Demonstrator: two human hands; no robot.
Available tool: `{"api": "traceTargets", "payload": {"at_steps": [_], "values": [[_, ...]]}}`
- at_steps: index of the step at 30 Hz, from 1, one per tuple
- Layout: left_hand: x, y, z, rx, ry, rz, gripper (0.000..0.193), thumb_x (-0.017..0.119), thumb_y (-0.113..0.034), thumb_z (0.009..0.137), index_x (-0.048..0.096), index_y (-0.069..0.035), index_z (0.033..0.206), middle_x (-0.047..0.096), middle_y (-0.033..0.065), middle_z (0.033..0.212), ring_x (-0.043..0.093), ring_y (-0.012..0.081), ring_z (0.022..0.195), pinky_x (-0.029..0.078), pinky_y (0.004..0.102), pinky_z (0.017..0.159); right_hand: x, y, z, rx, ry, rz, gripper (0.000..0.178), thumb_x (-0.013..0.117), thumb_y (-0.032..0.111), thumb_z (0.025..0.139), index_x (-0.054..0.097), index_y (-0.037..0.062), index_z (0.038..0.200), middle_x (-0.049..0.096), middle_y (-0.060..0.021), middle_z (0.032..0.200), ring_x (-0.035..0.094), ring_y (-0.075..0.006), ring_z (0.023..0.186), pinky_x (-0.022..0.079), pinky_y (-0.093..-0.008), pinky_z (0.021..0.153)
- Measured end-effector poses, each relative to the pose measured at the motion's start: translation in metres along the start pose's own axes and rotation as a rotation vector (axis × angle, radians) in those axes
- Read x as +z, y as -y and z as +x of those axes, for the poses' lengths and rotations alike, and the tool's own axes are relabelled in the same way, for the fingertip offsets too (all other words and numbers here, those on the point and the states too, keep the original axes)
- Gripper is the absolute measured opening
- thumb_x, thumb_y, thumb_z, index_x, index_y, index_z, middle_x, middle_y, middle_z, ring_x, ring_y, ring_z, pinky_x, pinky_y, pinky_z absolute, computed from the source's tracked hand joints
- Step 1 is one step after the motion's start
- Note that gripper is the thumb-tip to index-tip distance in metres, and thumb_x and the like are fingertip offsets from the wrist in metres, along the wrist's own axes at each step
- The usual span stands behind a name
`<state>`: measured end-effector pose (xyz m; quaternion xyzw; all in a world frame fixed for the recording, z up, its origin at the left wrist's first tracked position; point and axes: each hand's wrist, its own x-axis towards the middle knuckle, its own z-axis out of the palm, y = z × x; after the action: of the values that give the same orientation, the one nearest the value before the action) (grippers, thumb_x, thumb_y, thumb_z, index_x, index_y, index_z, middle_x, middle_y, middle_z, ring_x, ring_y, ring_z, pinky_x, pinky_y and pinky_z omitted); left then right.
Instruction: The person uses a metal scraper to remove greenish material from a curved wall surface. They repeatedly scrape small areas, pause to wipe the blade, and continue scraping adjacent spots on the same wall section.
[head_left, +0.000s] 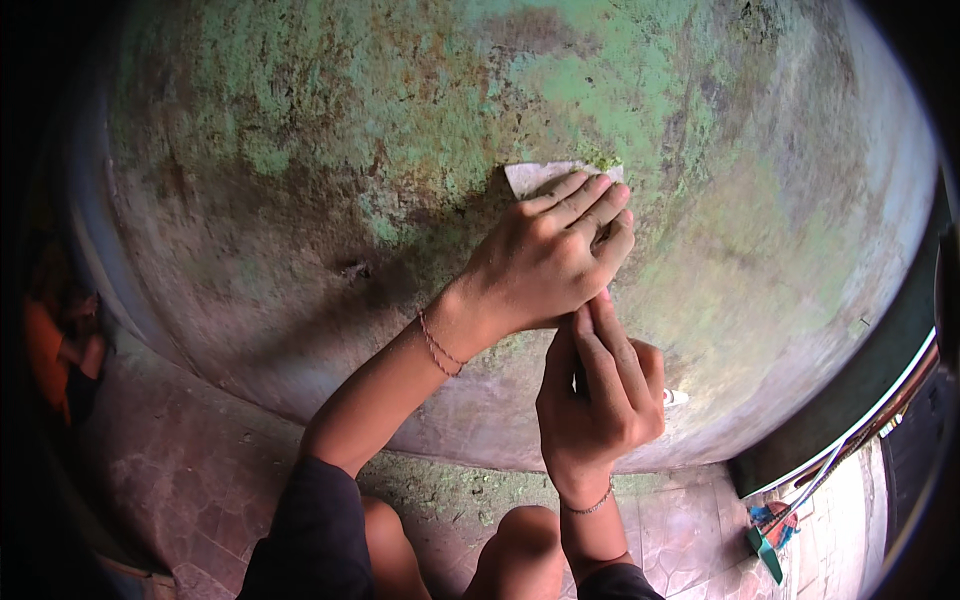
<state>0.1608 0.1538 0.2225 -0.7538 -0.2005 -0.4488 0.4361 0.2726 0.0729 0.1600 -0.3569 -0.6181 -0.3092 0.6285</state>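
A scraper with a wide pale blade (535, 178) is pressed against a wall (250, 250) of peeling green paint. Green flakes (603, 161) gather along the blade's upper edge. My left hand (550, 250) reaches over the blade, fingers closed together on it and thumb hidden. Just below, my right hand (610, 400) is closed around the handle, its fingertips touching the left hand's underside. A white handle end (676, 397) pokes out beside the right hand; the rest of the handle is covered by my hands.
Paint flakes (450, 490) litter the paved floor (190, 470) along the wall's foot, near my bent knees (525, 540). Another person in orange (45, 345) is at the far left. At the lower right lies a green long-handled tool (765, 555) beside a blue and red item (775, 520).
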Motion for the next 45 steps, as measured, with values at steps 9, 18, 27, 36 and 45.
{"api": "traceTargets", "payload": {"at_steps": [9,18,27,36,45], "values": [[-0.007,-0.002,-0.007,0.014,0.051,0.029,0.034,0.064,-0.015,0.086,0.071,0.004,0.113,0.071,0.0219,0.124,0.069,0.0395,0.117,0.056,0.0481,0.102,-0.005,0.002,-0.002,0.020,-0.020,0.076,0.025,0.081,-0.006,0.074,0.080,0.0020,0.097,0.079,-0.0078,0.108,0.061,-0.0203,0.071,0.060,-0.0282,0.069],[-0.009,0.003,-0.002,0.035,-0.005,0.027,0.028,0.065,-0.014,0.086,0.071,0.003,0.108,0.073,0.0210,0.119,0.072,0.0388,0.111,0.057,0.0476,0.100,-0.003,0.004,0.003,-0.021,0.005,0.085,0.026,0.081,-0.006,0.073,0.080,0.0023,0.097,0.079,-0.0080,0.109,0.063,-0.0204,0.073,0.059,-0.0281,0.070],[-0.012,0.010,-0.005,0.002,0.011,0.064,0.030,0.064,-0.014,0.086,0.071,0.002,0.111,0.072,0.0215,0.122,0.071,0.0372,0.114,0.057,0.0468,0.102,0.006,0.007,0.002,-0.048,0.025,0.022,0.024,0.082,-0.005,0.072,0.080,0.0038,0.095,0.079,-0.0057,0.108,0.063,-0.0198,0.071,0.060,-0.0271,0.070],[-0.013,0.016,-0.002,-0.043,0.019,0.068,0.034,0.064,-0.011,0.083,0.072,0.002,0.114,0.071,0.0213,0.126,0.069,0.0375,0.118,0.055,0.0478,0.104,0.015,0.003,0.006,-0.019,0.022,0.063,0.025,0.081,-0.005,0.073,0.080,0.0041,0.096,0.079,-0.0053,0.107,0.063,-0.0187,0.073,0.059,-0.0275,0.069],[-0.012,0.027,0.011,-0.048,-0.028,0.126,0.036,0.065,-0.006,0.083,0.070,0.002,0.118,0.069,0.0206,0.130,0.067,0.0369,0.122,0.053,0.0471,0.107,0.030,-0.006,0.020,-0.072,-0.060,0.117,0.029,0.080,-0.004,0.073,0.079,0.0040,0.101,0.078,-0.0071,0.111,0.068,-0.0206,0.080,0.058,-0.0288,0.071]]}}
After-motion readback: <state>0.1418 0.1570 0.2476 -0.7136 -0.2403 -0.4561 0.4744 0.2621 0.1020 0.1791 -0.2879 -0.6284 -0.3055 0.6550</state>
